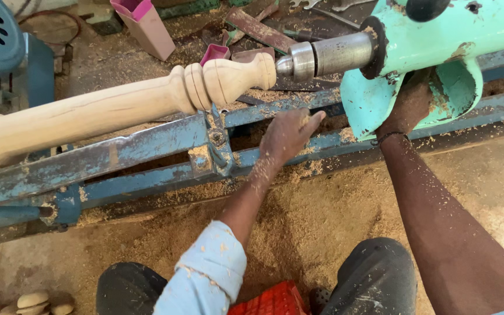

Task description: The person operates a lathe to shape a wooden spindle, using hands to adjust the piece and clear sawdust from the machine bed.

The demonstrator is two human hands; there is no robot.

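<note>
Spindle above lathe bed — tailstock right, sawdust below.

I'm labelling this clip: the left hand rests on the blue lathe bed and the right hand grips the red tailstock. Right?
Not quite: the tailstock is turquoise, not red, as the head view shows. The left hand is at the blue lathe bed, and the right hand grips the tailstock.
</note>
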